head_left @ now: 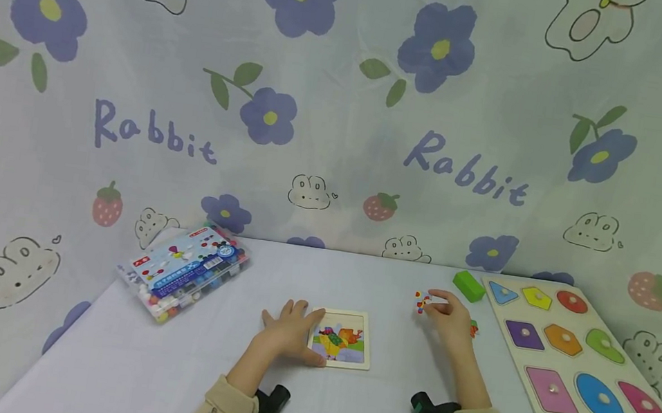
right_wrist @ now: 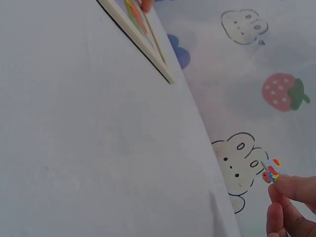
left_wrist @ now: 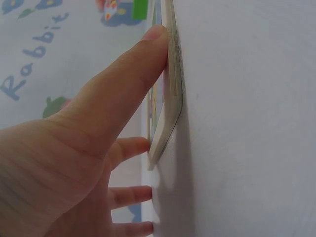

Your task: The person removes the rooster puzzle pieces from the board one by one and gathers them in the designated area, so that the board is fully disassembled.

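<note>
A small square picture puzzle (head_left: 368, 345) with a pale wooden frame lies on the table, a colourful picture inside it. Spread over its left side is my left hand (head_left: 288, 333). Thumb and forefinger touch the frame while other fingertips rest on the tabletop, as the left wrist view shows. My right hand (head_left: 449, 318) is raised to the right of the puzzle. Between thumb and forefinger it pinches a small flat puzzle piece (right_wrist: 270, 173) with red, yellow and blue patches.
Another small orange-and-green piece (head_left: 474, 328) lies behind the right hand. A green block (head_left: 469, 286) sits near the back edge, beside a large shape board (head_left: 559, 358) with knobbed pieces. At the back left rests a clear plastic case (head_left: 184, 271). A patterned curtain (head_left: 341, 131) hangs behind the table.
</note>
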Motion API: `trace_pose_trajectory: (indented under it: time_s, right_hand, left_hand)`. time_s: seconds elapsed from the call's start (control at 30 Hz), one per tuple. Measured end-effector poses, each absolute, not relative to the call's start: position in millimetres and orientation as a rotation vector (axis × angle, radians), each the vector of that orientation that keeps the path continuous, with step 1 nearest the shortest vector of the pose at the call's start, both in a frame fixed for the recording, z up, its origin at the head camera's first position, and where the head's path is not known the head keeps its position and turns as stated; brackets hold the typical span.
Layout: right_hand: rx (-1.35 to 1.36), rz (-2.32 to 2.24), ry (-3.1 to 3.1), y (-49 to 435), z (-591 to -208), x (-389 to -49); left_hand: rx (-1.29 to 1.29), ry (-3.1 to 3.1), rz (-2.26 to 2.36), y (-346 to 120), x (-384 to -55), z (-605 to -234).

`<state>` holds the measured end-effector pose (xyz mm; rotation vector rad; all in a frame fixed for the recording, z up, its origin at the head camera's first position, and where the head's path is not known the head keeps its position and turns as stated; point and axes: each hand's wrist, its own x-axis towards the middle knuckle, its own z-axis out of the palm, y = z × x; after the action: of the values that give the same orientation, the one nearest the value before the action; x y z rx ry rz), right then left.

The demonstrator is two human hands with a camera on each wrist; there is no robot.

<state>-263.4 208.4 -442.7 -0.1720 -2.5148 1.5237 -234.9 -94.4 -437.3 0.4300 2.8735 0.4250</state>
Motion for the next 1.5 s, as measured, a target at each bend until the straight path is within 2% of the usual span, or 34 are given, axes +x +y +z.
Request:
trace_pose_trajectory:
  time_s: [0.43, 1.0, 1.5]
  right_hand:
    - [-0.276, 1.414, -2.589, 223.8, -441.8, -260.2]
    - [-0.177, 1.143, -2.826, 219.5, -449.6, -255.8]
    - [-0.180, 1.165, -2.747, 218.3, -450.6, -255.5]
  left_hand:
    - [0.425, 2.870, 0.426, -94.3, -235.6, -438.4]
    - [0.423, 2.876, 0.424, -93.8, -233.8, -436.0]
    - [0.427, 2.873, 0.405, -93.7, -233.0, -435.5]
